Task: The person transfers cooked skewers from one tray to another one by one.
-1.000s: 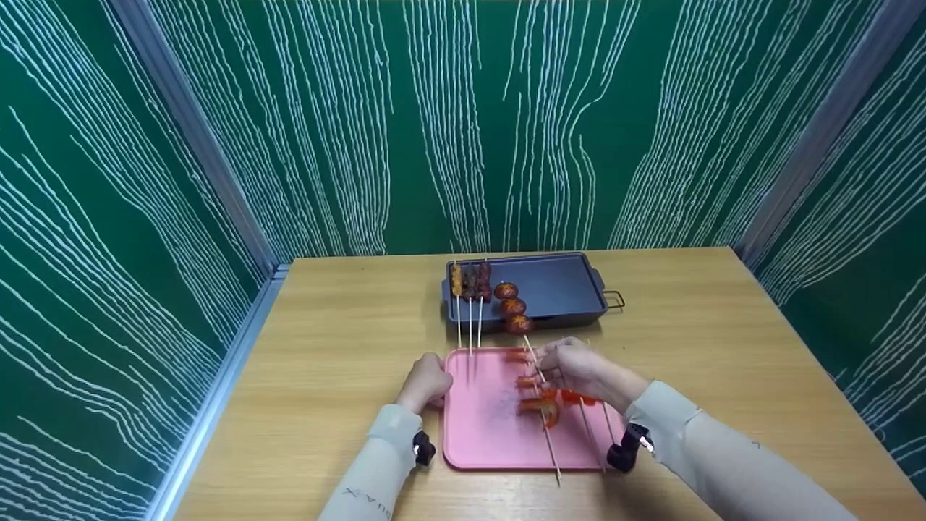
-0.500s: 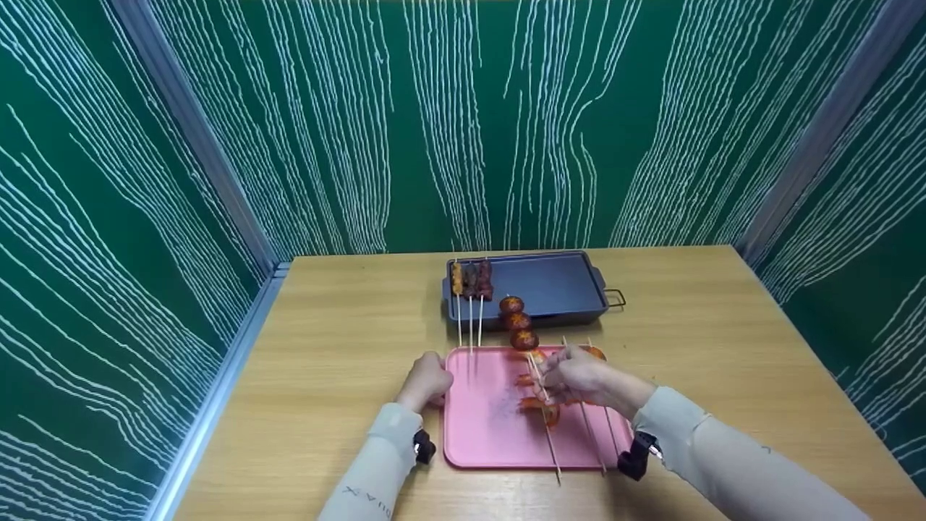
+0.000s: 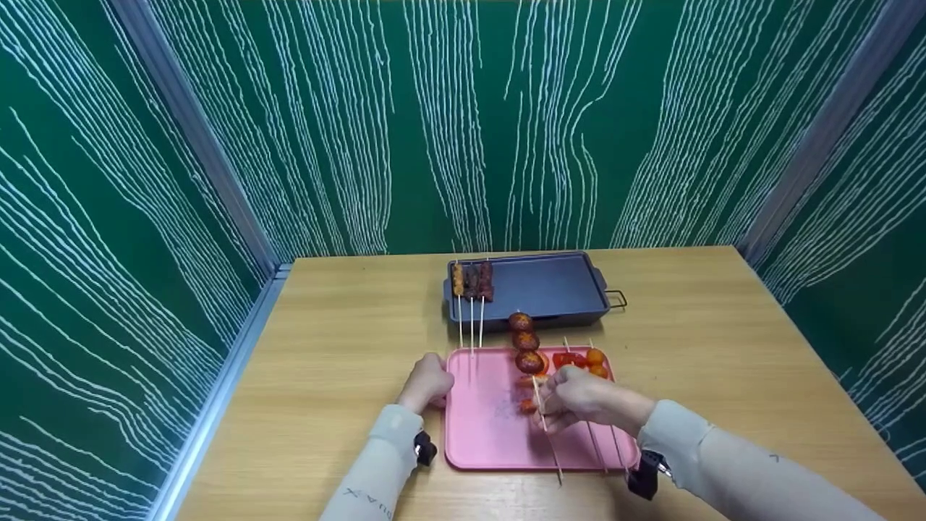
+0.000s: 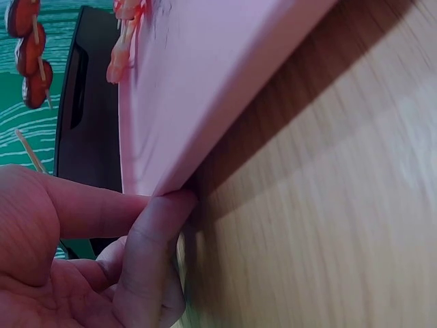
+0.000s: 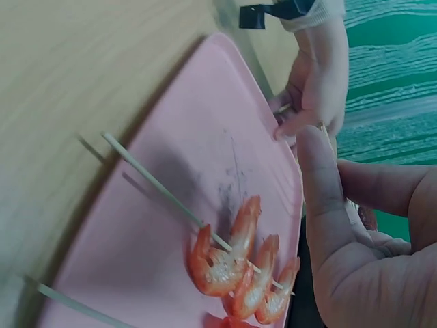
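My left hand (image 3: pixel 425 381) grips the left rim of a pink tray (image 3: pixel 492 441), thumb and fingers pinching its edge in the left wrist view. Between thumb and fingers of my right hand (image 3: pixel 589 396) is the stick of a mushroom skewer (image 3: pixel 526 341), three brown caps with star-shaped cuts. The caps are above the tray's far edge, apart from the tray in the left wrist view. Beneath that hand lies a shrimp skewer (image 5: pixel 225 266) on the tray. A red skewer (image 3: pixel 569 359) and one with orange balls (image 3: pixel 595 357) lie to its right, partly hidden by the hand.
Behind the tray stands a dark grill pan (image 3: pixel 550 286) with a wire handle on its right. Three meat skewers (image 3: pixel 472 281) lie at its left end, sticks pointing toward the tray. Everything rests on a wooden table (image 3: pixel 347 325) before green patterned walls (image 3: pixel 434 145).
My right hand has drawn the mushroom skewer from the pan's front edge toward me, over the tray's far edge. The left hand stays on the rim.
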Available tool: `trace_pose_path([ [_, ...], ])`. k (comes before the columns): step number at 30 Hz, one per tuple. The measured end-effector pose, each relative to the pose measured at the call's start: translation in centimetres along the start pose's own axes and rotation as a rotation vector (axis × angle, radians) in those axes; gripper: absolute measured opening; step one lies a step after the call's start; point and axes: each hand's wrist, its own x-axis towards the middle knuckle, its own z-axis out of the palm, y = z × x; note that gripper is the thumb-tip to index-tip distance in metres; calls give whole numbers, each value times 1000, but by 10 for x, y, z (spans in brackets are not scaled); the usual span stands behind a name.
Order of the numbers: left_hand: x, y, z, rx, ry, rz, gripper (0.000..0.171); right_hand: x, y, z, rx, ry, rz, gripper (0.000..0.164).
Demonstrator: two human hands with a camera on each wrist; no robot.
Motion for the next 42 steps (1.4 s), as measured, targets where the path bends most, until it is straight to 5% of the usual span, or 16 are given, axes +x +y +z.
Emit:
trace_pose_path([
  [13, -3, -1, 1, -18, 6, 17, 26, -15, 6, 22, -32, -48, 35, 23],
  [42, 0, -3, -2, -19, -5, 43, 20, 9, 18, 53, 91, -9, 53, 32],
])
